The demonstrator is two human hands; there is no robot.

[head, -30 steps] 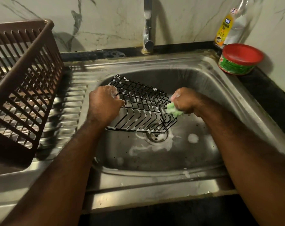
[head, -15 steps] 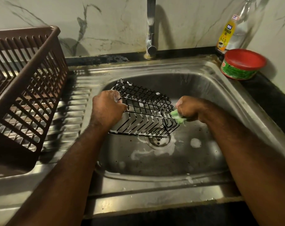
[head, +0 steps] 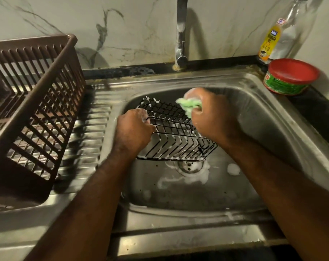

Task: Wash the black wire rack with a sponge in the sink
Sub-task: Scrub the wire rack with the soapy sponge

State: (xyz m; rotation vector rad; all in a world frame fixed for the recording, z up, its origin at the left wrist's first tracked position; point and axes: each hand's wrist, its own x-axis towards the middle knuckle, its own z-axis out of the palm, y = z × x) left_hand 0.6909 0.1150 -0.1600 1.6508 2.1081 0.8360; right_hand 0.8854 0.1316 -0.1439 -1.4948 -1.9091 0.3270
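Both forearms reach in from the bottom edge and meet over the sink (head: 267, 117). The left hand (head: 133, 130) is a fist, knuckles up, fingers curled round the upper wire at the left end of the black wire rack (head: 176, 140). The rack stands tilted in the basin, its low front edge on the sink floor just over the drain (head: 190, 165) and its far corner raised toward the back wall. White suds cling to its wires and to the left knuckles.

The right hand (head: 210, 117) comes across from the right with the wrist bent. Its fingers are bunched tight round a green sponge (head: 190, 104), which bulges out toward the left and sits against the rack's upper far edge.

On the counter at the back right stands a bottle with a yellow label (head: 270, 44) — a small blue logo at the top, with dark lettering below that looks like "DISHWASH" but is too blurred to be sure. Beside it is a clear glass bottle (head: 295, 29), and in front a tub with a red lid (head: 291, 77) and a green band — its print is unreadable. A brown slatted basket (head: 37, 110) sits on the drainboard at left.
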